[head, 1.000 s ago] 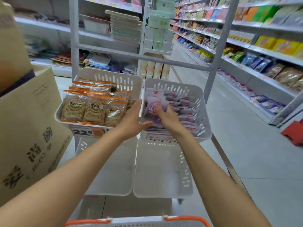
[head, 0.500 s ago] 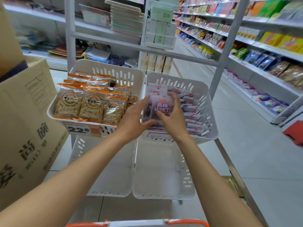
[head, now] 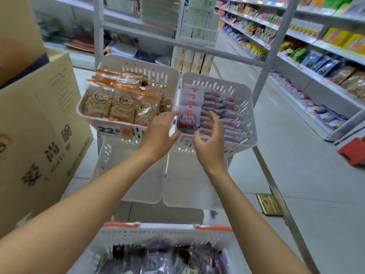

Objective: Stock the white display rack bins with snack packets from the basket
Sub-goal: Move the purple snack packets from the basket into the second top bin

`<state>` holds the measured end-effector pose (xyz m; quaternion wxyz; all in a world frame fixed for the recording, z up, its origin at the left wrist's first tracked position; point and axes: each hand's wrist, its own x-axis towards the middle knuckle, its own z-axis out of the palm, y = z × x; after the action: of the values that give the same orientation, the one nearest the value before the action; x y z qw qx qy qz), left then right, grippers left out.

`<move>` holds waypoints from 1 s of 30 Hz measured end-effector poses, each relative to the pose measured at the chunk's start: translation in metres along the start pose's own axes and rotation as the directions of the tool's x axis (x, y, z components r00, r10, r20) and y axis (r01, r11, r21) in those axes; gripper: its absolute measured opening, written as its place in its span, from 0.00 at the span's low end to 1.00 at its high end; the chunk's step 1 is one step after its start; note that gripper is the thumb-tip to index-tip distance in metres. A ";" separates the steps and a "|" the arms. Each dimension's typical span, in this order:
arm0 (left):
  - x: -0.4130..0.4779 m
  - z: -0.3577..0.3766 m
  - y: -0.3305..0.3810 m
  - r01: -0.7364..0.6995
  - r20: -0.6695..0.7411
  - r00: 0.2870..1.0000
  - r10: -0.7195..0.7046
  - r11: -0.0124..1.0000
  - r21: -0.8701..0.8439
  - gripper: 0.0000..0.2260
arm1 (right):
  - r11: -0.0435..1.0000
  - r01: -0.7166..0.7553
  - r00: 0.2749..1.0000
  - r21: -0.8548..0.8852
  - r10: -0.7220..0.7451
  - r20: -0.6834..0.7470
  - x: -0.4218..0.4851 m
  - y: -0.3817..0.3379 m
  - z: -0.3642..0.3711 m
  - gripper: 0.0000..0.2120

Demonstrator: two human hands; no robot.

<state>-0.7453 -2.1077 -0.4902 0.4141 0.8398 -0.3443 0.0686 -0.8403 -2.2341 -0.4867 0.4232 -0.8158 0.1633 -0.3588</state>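
— What are the hands doing?
— The left hand (head: 158, 135) and right hand (head: 209, 144) are hovering apart, fingers loose, gripping nothing; the purple packet (head: 188, 120) is standing between them, at the front of the bin (head: 245, 119) just ahead of the right hand; whether the left fingertips are touching its edge, I cannot tell.
— What might be going wrong from here?
— Nothing is holding that packet upright, so I judge it could be tipping over the low front wall and dropping into the lower bin (head: 189, 184) under the wrists; a careless brush from either hand would be causing that; the row behind it could be sliding too.
— And the room?
— The basket (head: 167, 234) is sitting below the forearms, spare packets (head: 158, 258) lying in it; orange packets (head: 118, 103) are filling the neighbouring bin (head: 150, 73) ahead of the left hand; a cardboard box (head: 39, 125) is crowding the left hand's outer side; grey floor (head: 296, 175) and stocked shelves (head: 320, 44) are stretching away beyond the right hand.
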 end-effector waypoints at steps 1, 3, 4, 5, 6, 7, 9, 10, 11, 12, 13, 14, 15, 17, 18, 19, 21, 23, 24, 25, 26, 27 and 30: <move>-0.019 -0.002 -0.001 0.008 0.016 1.000 -0.008 1.000 0.008 0.26 | 1.000 0.025 1.000 0.005 -0.025 -0.003 -0.022 0.001 -0.001 0.28; -0.061 -0.005 -0.008 0.048 0.076 0.996 -0.048 0.999 0.001 0.23 | 1.000 0.007 0.995 0.009 -0.008 0.095 -0.073 0.005 0.000 0.23; -0.084 -0.006 -0.015 0.080 0.111 0.991 -0.080 0.997 0.002 0.22 | 1.000 -0.026 0.981 -0.012 0.028 0.190 -0.100 0.012 0.004 0.20; -0.108 -0.006 -0.023 0.121 0.149 0.982 -0.120 0.993 0.004 0.22 | 0.997 -0.055 0.951 -0.061 0.071 0.301 -0.127 0.021 0.007 0.18; -0.132 -0.007 -0.031 0.172 0.183 0.968 -0.170 0.985 0.008 0.21 | 0.990 -0.064 0.908 -0.127 0.111 0.404 -0.153 0.032 0.010 0.16; -0.156 -0.009 -0.041 0.219 0.207 0.954 -0.216 0.976 0.010 0.21 | 0.977 -0.053 0.865 -0.207 0.149 0.480 -0.178 0.046 0.014 0.16; -0.201 -0.015 -0.060 0.296 0.232 0.928 -0.290 0.955 0.009 0.21 | 0.951 -0.083 0.801 -0.298 0.242 0.547 -0.214 0.065 0.020 0.17; -0.221 -0.019 -0.070 0.331 0.232 0.917 -0.324 0.944 0.010 0.20 | 0.939 -0.147 0.782 -0.311 0.303 0.545 -0.228 0.075 0.023 0.17; -0.239 -0.024 -0.078 0.359 0.225 0.908 -0.353 0.933 0.014 0.20 | 0.922 -0.212 0.762 -0.323 0.363 0.537 -0.239 0.082 0.027 0.15; -0.253 -0.028 -0.085 0.385 0.219 0.899 -0.380 0.923 0.018 0.19 | 0.907 -0.240 0.755 -0.347 0.399 0.520 -0.249 0.089 0.031 0.15; -0.266 -0.032 -0.091 0.407 0.213 0.891 -0.402 0.913 0.021 0.19 | 0.899 -0.211 0.774 -0.384 0.393 0.496 -0.259 0.097 0.037 0.15; -0.276 -0.035 -0.095 0.422 0.207 0.885 -0.417 0.906 0.019 0.18 | 0.892 -0.159 0.798 -0.422 0.368 0.478 -0.268 0.108 0.043 0.16; -0.284 -0.037 -0.098 0.428 0.206 0.883 -0.421 0.904 0.012 0.17 | 0.882 -0.110 0.812 -0.458 0.346 0.470 -0.274 0.114 0.049 0.17; -0.298 -0.039 -0.102 0.431 0.216 0.881 -0.422 0.902 0.005 0.16 | 0.857 -0.051 0.833 -0.514 0.320 0.450 -0.281 0.123 0.058 0.17; -0.304 -0.039 -0.102 0.445 0.228 0.872 -0.434 0.896 0.004 0.16 | 0.840 -0.022 0.840 -0.542 0.309 0.445 -0.282 0.122 0.059 0.14; -0.310 -0.039 -0.101 0.468 0.242 0.858 -0.454 0.883 -0.003 0.17 | 0.812 0.033 0.851 -0.583 0.282 0.442 -0.283 0.121 0.059 0.10; -0.320 -0.039 -0.098 0.517 0.270 0.827 -0.493 0.856 -0.023 0.18 | 0.764 0.117 0.880 -0.635 0.217 0.422 -0.286 0.126 0.056 0.05; -0.326 -0.038 -0.095 0.531 0.284 0.818 -0.500 0.846 -0.041 0.19 | 0.823 0.004 0.886 -0.568 0.260 0.384 -0.293 0.128 0.053 0.11; -0.327 -0.037 -0.093 0.539 0.289 0.815 -0.503 0.841 -0.055 0.18 | 0.858 -0.092 0.879 -0.505 0.308 0.363 -0.297 0.128 0.053 0.16; -0.329 -0.037 -0.090 0.549 0.291 0.810 -0.509 0.833 -0.069 0.18 | 0.864 -0.144 0.870 -0.483 0.343 0.355 -0.299 0.128 0.053 0.20; -0.330 -0.036 -0.088 0.560 0.293 0.804 -0.517 0.825 -0.080 0.18 | 0.864 -0.177 0.853 -0.472 0.373 0.364 -0.300 0.127 0.054 0.23; -0.330 -0.035 -0.085 0.572 0.296 0.797 -0.527 0.816 -0.088 0.18 | 0.856 -0.182 0.832 -0.484 0.396 0.389 -0.300 0.127 0.055 0.22; -0.332 -0.031 -0.078 0.633 0.307 0.761 -0.571 0.758 -0.160 0.17 | 0.873 -0.126 0.832 -0.470 0.351 0.430 -0.291 0.114 0.051 0.05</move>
<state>-0.9408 -1.8789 -0.6536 0.4730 0.8475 -0.1071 -0.2156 -0.9992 -2.1061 -0.7287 0.3063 -0.9245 0.2243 -0.0327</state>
